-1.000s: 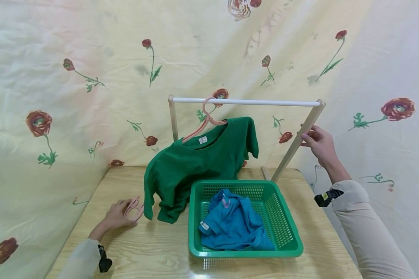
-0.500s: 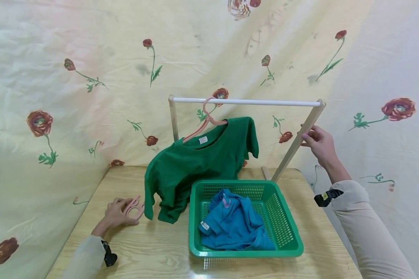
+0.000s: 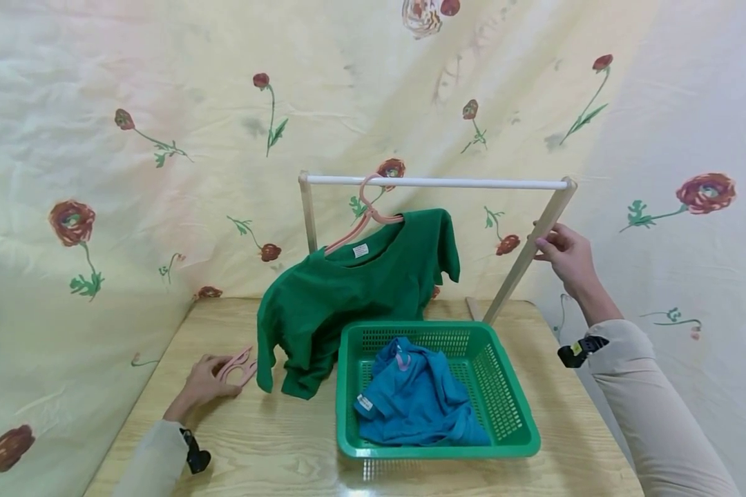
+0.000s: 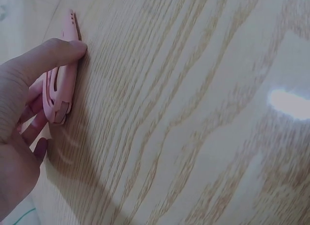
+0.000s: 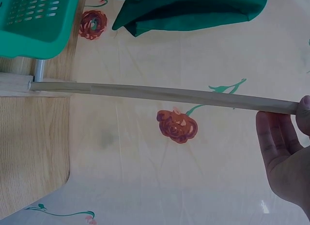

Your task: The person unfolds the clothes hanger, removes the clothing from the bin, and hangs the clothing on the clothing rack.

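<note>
On the left of the table, my left hand (image 3: 200,388) holds a folded pink clothes hanger (image 4: 69,84). In the left wrist view, the thumb lies along one side of it and the fingers are behind. My right hand (image 3: 573,264) pinches the right wooden post (image 3: 521,266) of a small clothes rack, thumb in front. A green T-shirt (image 3: 367,290) hangs from the rack's white bar (image 3: 472,183) on another pink hanger (image 3: 347,238), its left shoulder drooping lower. In front of the rack, a crumpled blue T-shirt (image 3: 419,404) lies in a green basket.
The green perforated basket (image 3: 435,452) stands at the front centre of the wooden table (image 3: 273,449), partly in front of the green T-shirt. Floral cloth (image 3: 193,62) hangs behind and beside the table. Another pink piece (image 3: 403,362) shows at the blue T-shirt's neck.
The left hand and folded hanger shift only slightly, tilting a little. My right hand stays on the post; the T-shirts and basket keep their places.
</note>
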`<move>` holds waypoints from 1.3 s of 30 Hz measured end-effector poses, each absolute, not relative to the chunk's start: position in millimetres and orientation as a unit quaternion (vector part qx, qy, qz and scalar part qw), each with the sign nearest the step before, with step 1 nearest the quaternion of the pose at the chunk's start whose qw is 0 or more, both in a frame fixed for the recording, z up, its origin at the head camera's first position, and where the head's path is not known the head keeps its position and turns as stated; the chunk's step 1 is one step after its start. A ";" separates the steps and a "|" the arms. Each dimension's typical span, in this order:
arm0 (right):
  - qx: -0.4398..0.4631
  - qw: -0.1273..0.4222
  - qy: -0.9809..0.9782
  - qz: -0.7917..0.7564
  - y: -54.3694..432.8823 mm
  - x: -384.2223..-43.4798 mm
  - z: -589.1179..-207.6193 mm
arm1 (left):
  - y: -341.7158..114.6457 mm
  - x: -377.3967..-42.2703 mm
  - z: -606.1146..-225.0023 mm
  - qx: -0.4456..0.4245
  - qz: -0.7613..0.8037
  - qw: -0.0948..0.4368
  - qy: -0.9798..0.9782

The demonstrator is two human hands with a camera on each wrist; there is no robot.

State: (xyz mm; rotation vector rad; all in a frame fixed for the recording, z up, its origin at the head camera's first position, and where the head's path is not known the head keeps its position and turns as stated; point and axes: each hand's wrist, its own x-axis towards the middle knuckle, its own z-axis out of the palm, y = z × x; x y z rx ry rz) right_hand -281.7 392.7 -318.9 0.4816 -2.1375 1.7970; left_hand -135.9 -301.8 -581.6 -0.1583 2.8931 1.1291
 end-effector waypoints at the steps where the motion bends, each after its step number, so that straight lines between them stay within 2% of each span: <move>1: 0.168 0.153 -0.748 0.624 393.5 -282.7 -319.7 | -301.5 -135.7 -582.2 -0.055 0.366 0.016 0.929; 13: 0.141 0.164 -0.805 0.553 395.8 -287.7 -323.1 | -305.3 -130.2 -586.2 -0.087 0.376 0.031 0.922; 19: 0.144 0.154 -0.788 0.578 395.8 -286.7 -322.9 | -310.4 -127.5 -582.4 -0.104 0.382 0.037 0.918; 28: 0.147 0.161 -0.787 0.577 394.6 -285.7 -322.5 | -316.4 -125.7 -567.5 -0.137 0.452 -0.005 0.882; 35: 0.156 0.165 -0.780 0.583 396.8 -287.8 -323.7 | -316.0 -124.6 -533.7 -0.139 0.501 -0.030 0.854; 39: 0.166 0.169 -0.775 0.586 397.6 -289.9 -324.2 | -313.7 -129.1 -510.3 -0.126 0.503 -0.063 0.853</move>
